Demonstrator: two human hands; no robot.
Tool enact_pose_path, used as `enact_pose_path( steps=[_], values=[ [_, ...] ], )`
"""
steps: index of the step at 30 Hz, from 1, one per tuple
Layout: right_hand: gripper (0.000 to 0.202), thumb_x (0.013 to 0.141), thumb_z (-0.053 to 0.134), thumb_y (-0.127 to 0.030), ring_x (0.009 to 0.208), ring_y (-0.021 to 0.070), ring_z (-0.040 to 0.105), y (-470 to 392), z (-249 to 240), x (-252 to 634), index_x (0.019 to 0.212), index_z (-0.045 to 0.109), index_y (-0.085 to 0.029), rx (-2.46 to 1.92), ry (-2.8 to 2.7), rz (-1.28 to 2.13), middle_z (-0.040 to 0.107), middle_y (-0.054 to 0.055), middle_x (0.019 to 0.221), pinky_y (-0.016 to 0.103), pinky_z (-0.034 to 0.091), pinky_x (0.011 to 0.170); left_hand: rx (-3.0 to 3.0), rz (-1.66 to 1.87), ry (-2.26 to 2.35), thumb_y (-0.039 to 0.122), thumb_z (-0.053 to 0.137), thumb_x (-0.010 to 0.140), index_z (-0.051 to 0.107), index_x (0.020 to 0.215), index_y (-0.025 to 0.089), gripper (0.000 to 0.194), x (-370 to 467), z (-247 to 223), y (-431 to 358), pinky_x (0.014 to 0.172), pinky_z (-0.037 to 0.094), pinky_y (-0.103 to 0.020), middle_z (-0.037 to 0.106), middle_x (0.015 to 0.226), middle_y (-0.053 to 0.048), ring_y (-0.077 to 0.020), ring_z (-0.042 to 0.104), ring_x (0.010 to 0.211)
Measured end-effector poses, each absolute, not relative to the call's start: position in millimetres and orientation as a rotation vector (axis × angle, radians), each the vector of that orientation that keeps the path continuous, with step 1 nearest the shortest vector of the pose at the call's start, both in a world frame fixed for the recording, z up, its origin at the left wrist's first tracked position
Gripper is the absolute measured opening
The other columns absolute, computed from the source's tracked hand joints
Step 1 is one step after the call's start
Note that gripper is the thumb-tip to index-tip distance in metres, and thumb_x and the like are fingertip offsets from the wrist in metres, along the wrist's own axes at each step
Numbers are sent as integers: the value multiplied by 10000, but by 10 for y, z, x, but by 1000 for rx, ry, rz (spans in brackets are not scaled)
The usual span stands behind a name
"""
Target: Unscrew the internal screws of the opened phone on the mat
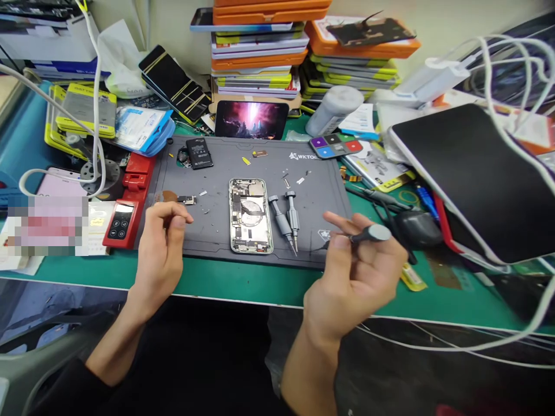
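My right hand [355, 271] holds a grey screwdriver [375, 233] near the front right of the mat, its round cap facing right and its thin shaft pointing left. At the mat's front left, my left hand [160, 248] is loosely closed, thumb against curled fingers; anything between them is hidden. Between the hands an opened phone [250, 216] lies on the grey mat [212, 231], its inner parts exposed. Two more screwdrivers [287, 218] lie just right of it. A small camera-like part [187, 200] rests beyond my left hand.
A black battery [200, 153] and several tiny parts lie on the mat. A propped phone [252, 120] shows a video at the back. The red device [125, 214] stands left, a large black tablet [472, 179] right. Stacked boxes [260, 58] line the wall; white cables [537, 315] hang at right.
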State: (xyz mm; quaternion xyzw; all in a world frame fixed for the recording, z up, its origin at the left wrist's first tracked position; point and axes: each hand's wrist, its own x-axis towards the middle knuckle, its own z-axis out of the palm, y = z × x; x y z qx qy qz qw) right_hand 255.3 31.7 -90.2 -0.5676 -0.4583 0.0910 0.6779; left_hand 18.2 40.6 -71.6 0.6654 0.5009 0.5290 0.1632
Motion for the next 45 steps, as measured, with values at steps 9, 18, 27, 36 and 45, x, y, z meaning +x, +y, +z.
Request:
enact_pose_path(
  steps=[9,18,27,36,45],
  values=[
    [165,972,820,-303,942,233,702,374,-965,2605,1088,874,-199,-1398,-1140,-262,791,105,1035,373,479,729,1450,1300,1169,349,379,1226,496,975,210,310,265,-701,173,701,394,-276,518,799,23,-107,470,722],
    [215,1037,718,-390,549,126,645,312,-752,2346,1118,694,-193,-934,-805,692,815,28,932,265,512,453,1663,1098,1242,346,790,1036,738,925,209,184,289,-603,186,718,504,-221,739,889,16,-100,672,805],
    [384,1100,627,-294,676,124,702,189,-838,2107,1474,542,-280,-898,-797,990,799,18,980,269,608,581,1688,1128,1248,236,758,1051,870,1113,247,128,289,-674,171,765,630,-191,848,1026,15,-108,798,829],
    [330,1127,579,-275,738,136,773,153,-841,2132,1454,532,-279,-925,-930,1045,809,7,1021,283,649,646,1670,1135,1263,228,774,1038,880,1111,229,129,303,-646,172,789,651,-181,848,1007,11,-111,801,832],
    [340,1122,582,-283,706,128,747,154,-845,2154,1459,537,-278,-906,-922,1078,806,17,1031,276,629,619,1750,1114,1266,247,777,1037,876,1116,256,127,294,-635,169,808,634,-170,848,1025,31,-105,806,859]
  ],
)
